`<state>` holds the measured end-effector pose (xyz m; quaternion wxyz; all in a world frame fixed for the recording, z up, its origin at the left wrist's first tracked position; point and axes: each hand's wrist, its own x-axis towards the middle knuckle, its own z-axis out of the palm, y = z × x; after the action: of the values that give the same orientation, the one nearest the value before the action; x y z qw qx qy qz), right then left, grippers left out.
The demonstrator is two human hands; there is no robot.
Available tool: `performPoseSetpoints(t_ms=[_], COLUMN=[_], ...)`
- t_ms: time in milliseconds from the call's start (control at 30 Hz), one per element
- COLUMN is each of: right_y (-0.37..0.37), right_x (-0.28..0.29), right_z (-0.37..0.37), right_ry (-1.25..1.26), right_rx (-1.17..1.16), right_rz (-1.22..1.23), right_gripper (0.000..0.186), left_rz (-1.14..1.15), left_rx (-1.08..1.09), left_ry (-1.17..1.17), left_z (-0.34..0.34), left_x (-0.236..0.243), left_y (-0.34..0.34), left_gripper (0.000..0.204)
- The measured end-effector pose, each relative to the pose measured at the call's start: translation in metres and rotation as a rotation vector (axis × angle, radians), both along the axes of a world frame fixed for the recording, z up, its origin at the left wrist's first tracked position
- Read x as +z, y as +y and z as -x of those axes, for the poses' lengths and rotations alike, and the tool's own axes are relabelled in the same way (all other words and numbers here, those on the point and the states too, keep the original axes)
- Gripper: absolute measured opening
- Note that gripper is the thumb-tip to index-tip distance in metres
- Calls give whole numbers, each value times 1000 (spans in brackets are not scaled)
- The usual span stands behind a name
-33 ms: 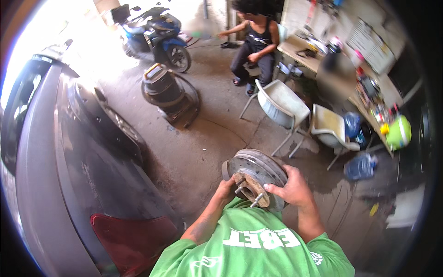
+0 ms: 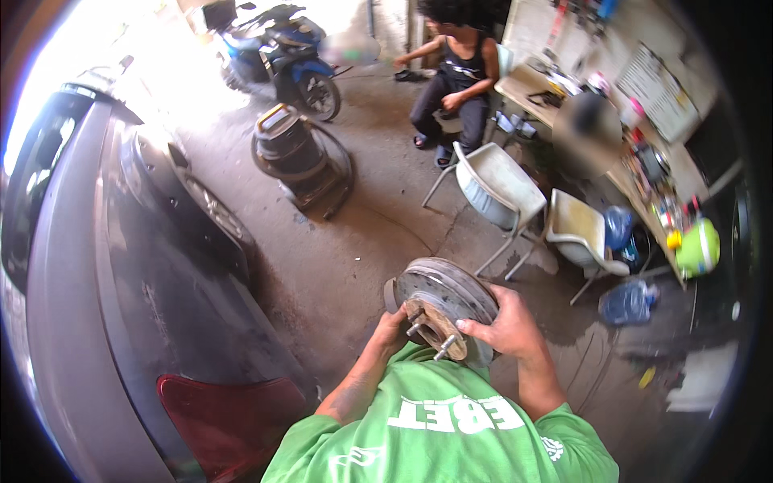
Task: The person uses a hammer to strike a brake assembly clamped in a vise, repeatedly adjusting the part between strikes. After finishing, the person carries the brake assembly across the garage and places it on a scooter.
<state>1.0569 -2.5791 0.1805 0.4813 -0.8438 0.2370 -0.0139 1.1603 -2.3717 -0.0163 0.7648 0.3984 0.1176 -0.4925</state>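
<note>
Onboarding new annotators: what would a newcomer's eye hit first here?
First, the round metal part with jutting studs, held between left hand and right hand just beyond the bright green shirt. Next, the grey vehicle filling the left side, its red tail light low down. Then the blue motorcycle, upper left of centre.

- Grey-brown concrete floor [image 2: 378,193], a thin crack across its middle, dark stains toward the lower right.
- Strong white light flooding in at upper left, washing out the floor there.
- Pale wall [image 2: 624,40] at upper right, hung with tools and a white slotted panel [image 2: 659,90].
- Long wooden tabletop [image 2: 522,93] along that wall, cluttered.
- Two whitish armchairs [image 2: 509,179] with metal legs, side by side near it.
</note>
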Motion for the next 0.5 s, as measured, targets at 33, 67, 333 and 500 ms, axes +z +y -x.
performPoseSetpoints(t_ms=[33, 67, 333, 500], right_y=[-15, -25, -17, 22], right_x=[8, 13, 9, 13], right_z=[-30, -63, -348, -493], right_ry=[-43, 48, 94, 94], right_rx=[125, 165, 526, 667], right_rz=[-50, -12, -74, -45], right_gripper=[56, 55, 72, 78], left_rz=[7, 79, 218, 124], left_rx=[61, 138, 566, 651], left_ry=[29, 28, -143, -40], left_z=[-15, -32, -225, -360], left_x=[2, 2, -19, 1], left_y=[-8, -13, 2, 51], left_gripper=[56, 57, 63, 62])
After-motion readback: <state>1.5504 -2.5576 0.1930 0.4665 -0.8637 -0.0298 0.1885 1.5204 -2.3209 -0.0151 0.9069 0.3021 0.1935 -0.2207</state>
